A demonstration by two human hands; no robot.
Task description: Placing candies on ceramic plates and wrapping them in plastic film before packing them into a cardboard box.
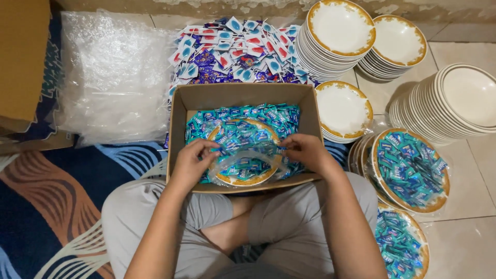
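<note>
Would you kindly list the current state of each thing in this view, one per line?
Cardboard box: open, full of teal sachets.
Plate in box: loaded with sachets, clear bag partly over it.
Left hand: gripping the bag.
Right hand: gripping the bag.
Bagged plates: filled, wrapped.
Stacked plates: empty.

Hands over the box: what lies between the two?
In the head view, between the left hand and right hand lies a gold-rimmed plate of teal candy packets under clear plastic wrap.
</note>
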